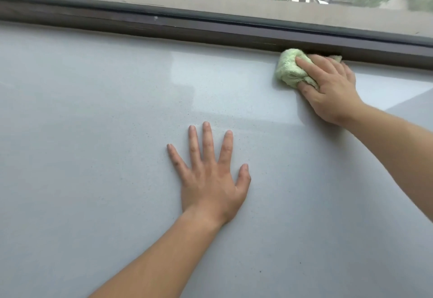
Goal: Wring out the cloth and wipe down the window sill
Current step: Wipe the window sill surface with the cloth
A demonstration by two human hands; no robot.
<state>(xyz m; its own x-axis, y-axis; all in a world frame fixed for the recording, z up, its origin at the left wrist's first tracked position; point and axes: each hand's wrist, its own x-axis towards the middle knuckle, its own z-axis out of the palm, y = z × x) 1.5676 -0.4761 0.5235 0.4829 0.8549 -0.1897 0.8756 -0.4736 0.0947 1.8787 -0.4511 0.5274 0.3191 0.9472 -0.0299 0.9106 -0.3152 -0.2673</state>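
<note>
Head view: right hand (328,87) clutches the bunched green cloth (289,68) against the window sill's (93,110) far edge to wipe; left hand (210,176) lies spread flat mid-sill, likely bracing.

Your sill (93,133) lies open left and front, nothing standing on it. The dark frame (210,28) walls off the far edge. Your left hand (210,180) lies flat mid-sill, blocking there. Your right hand (328,87) presses the cloth (290,70) against the frame at far right.
</note>
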